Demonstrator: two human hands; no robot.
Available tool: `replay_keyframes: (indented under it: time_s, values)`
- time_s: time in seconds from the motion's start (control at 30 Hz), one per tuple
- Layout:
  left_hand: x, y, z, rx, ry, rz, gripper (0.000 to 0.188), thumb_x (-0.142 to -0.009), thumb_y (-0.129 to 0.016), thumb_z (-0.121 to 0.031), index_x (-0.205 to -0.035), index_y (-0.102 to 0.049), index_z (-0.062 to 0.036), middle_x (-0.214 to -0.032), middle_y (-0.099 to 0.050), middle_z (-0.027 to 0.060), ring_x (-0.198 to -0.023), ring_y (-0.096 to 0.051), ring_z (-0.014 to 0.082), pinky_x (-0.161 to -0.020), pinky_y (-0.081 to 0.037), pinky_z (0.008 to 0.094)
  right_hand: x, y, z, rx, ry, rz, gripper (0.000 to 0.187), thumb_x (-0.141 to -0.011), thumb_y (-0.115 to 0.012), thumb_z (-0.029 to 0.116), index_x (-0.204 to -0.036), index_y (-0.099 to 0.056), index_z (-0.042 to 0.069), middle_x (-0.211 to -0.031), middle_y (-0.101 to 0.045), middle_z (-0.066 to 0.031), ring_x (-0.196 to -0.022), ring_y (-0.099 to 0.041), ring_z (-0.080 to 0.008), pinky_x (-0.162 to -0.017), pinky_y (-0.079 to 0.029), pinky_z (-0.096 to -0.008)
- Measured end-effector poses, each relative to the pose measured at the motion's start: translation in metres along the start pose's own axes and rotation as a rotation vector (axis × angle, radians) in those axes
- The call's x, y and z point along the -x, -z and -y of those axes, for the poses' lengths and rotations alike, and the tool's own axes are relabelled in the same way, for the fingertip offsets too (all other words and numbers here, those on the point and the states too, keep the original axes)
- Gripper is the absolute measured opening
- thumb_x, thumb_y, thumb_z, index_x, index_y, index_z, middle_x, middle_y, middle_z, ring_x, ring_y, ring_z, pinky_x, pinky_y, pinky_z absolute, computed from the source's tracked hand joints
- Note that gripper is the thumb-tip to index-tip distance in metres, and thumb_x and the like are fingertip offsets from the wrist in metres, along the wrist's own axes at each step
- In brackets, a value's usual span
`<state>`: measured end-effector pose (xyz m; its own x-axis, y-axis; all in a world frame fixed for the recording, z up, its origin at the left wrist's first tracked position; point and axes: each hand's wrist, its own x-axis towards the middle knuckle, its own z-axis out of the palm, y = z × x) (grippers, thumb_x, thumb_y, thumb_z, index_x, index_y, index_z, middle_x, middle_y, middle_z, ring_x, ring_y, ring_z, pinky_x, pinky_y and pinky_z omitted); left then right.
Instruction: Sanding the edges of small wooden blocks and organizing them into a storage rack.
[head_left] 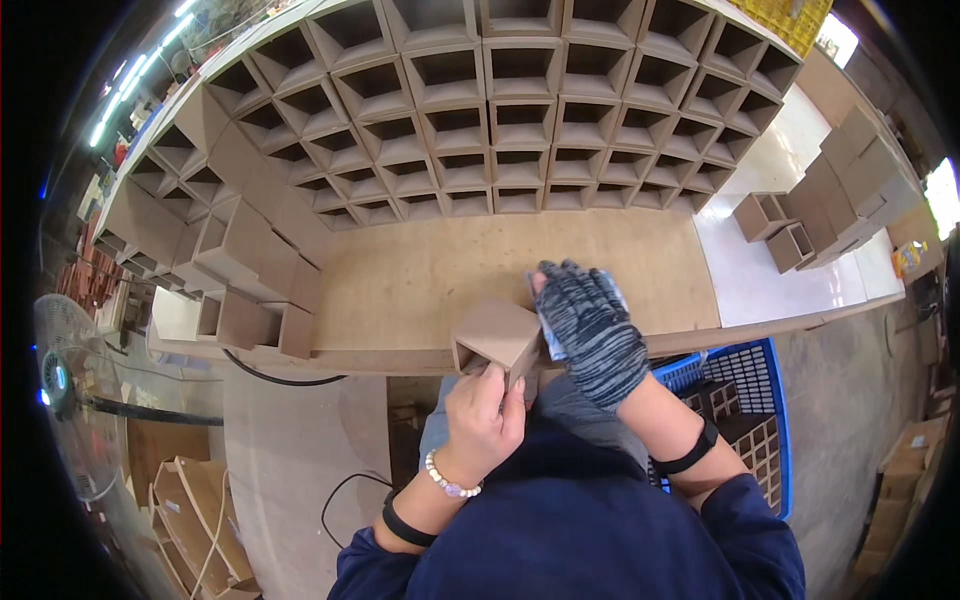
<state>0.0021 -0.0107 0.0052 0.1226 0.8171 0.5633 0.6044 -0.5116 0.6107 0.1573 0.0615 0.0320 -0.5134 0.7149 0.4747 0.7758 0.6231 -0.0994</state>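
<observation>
Our left hand [485, 412] pinching brown box [508, 328]; gloved right hand [593, 335] over bluish piece [551, 338], grip unclear; blue crate [752, 372] holding brown gridded pieces [757, 452]!

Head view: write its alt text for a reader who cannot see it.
A bare left hand grips a small brown open-ended box at a wooden table's near edge, the gloved right hand beside it, over a partly hidden bluish item. Beyond, similar boxes stand stacked in rows; a blue crate sits lower right.
</observation>
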Motion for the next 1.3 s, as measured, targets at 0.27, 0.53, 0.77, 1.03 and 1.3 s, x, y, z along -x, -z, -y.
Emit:
replay_keyframes:
  time_s: [0.27, 0.53, 0.77, 1.03, 1.3]
  values:
    - [0.005, -0.016, 0.014, 0.241, 0.127, -0.078, 0.015, -0.077, -0.061, 0.002, -0.091, -0.056, 0.0029, -0.069, -0.057, 0.0149, -0.057, -0.054, 0.0323, -0.052, -0.042, 0.0363, -0.017, -0.007, -0.008, -0.208, -0.242, 0.412, 0.044, -0.082, -0.049, 0.016, -0.124, -0.052, 0.004, -0.126, -0.053, -0.0162, -0.119, -0.050, -0.0297, -0.103, -0.034, -0.0447]
    - [-0.002, -0.023, 0.014, 0.297, 0.090, -0.108, 0.010, -0.078, -0.061, 0.001, -0.084, -0.054, 0.0016, -0.063, -0.055, 0.0145, -0.055, -0.054, 0.0312, -0.050, -0.042, 0.0370, 0.011, 0.011, 0.023, -0.331, 0.171, 0.026, 0.040, -0.083, -0.049, 0.014, -0.122, -0.053, 0.005, -0.123, -0.055, -0.0148, -0.118, -0.050, -0.0307, -0.105, -0.034, -0.0423]
    - [0.003, -0.021, 0.016, 0.257, 0.133, -0.070, 0.012, -0.076, -0.061, 0.001, -0.087, -0.055, 0.0032, -0.064, -0.055, 0.0152, -0.056, -0.055, 0.0313, -0.051, -0.043, 0.0354, 0.018, -0.044, -0.051, 0.084, -0.189, 0.048, 0.040, -0.084, -0.045, 0.014, -0.124, -0.050, 0.006, -0.124, -0.054, -0.0150, -0.117, -0.050, -0.0322, -0.103, -0.034, -0.0435]
    - [0.005, -0.017, 0.022, 0.328, 0.183, 0.037, 0.035, -0.078, -0.058, 0.003, -0.113, -0.051, 0.0053, -0.078, -0.063, 0.0145, -0.069, -0.062, 0.0255, -0.061, -0.048, 0.0322, -0.014, -0.001, 0.005, -0.168, -0.097, 0.312, 0.039, -0.081, -0.053, 0.016, -0.119, -0.055, 0.008, -0.122, -0.055, -0.0151, -0.116, -0.051, -0.0312, -0.102, -0.035, -0.0457]
    - [-0.015, 0.008, 0.012, 1.057, 0.641, -0.055, 0.028, -0.091, -0.055, -0.009, -0.115, -0.050, 0.0057, -0.101, -0.062, 0.0089, -0.087, -0.058, 0.0109, -0.080, -0.045, 0.0252, 0.018, -0.012, -0.064, -0.008, -0.158, -0.092, 0.050, -0.082, -0.050, 0.005, -0.131, -0.044, 0.005, -0.130, -0.048, -0.0199, -0.119, -0.048, -0.0345, -0.104, -0.034, -0.0430]
